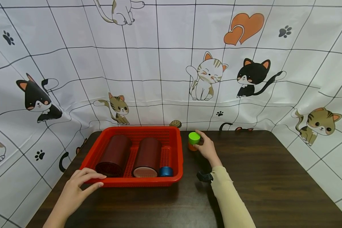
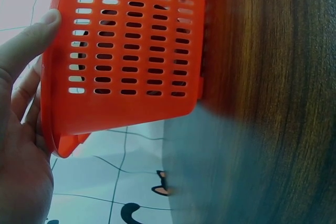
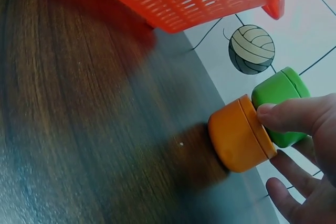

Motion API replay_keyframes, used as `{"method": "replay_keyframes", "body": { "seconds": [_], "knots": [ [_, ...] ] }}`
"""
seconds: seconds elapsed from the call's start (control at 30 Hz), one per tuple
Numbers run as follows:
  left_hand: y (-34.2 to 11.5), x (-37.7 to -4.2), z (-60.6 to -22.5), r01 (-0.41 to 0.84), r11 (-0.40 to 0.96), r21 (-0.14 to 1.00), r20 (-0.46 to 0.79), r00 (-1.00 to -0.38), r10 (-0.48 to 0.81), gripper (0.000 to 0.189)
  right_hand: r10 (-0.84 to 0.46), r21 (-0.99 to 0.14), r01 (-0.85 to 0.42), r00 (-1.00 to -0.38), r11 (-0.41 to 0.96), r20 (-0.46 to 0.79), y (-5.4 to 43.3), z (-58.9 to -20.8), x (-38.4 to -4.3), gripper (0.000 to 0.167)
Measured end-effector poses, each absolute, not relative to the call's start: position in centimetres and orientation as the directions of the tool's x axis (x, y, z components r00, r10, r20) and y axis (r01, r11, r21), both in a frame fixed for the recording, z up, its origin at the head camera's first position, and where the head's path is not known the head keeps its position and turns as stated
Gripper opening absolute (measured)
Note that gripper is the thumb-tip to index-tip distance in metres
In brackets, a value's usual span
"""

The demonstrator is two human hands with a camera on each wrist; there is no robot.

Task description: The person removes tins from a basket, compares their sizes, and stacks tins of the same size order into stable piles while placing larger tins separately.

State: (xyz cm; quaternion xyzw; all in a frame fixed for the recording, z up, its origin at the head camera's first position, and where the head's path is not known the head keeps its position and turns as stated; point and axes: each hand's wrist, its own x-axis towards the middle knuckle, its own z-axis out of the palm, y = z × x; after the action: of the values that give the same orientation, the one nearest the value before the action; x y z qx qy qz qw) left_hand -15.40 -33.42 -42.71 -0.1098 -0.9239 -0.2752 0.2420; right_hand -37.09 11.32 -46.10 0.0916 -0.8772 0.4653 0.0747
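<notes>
On the tabletop (image 1: 262, 171) we see a red basket (image 1: 136, 181), probably light, slightly springy plastic, best held by its rim; two brown cylinders (image 1: 147, 153) lie inside. Our left hand (image 1: 77, 190) grips that rim, thumb outside, fingers over the edge. Beside the basket, our right hand (image 1: 208, 150) pinches the green cup (image 3: 281, 98), stacked on the orange cup (image 3: 236, 140); both look light, stiff and perhaps slippery, so we'd hold them around the sides.
</notes>
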Motion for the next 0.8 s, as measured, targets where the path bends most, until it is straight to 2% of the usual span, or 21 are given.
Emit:
{"method": "replay_keyframes", "body": {
  "seconds": [0.33, 0.8],
  "knots": [
    [-33.26, -15.31, -42.66, 0.329, 0.826, 0.457, 0.505, -0.861, 0.063, 0.03, -0.124, -0.787, -0.256, -0.966, 0.561, 0.225, 11.62, -46.25, -37.11, 0.071],
    [-33.19, -15.25, -42.53, 0.333, 0.826, 0.455, 0.51, -0.858, 0.065, 0.031, -0.09, -0.781, -0.241, -0.968, 0.577, 0.232, 11.28, -46.04, -36.95, 0.07]
  ]
}}
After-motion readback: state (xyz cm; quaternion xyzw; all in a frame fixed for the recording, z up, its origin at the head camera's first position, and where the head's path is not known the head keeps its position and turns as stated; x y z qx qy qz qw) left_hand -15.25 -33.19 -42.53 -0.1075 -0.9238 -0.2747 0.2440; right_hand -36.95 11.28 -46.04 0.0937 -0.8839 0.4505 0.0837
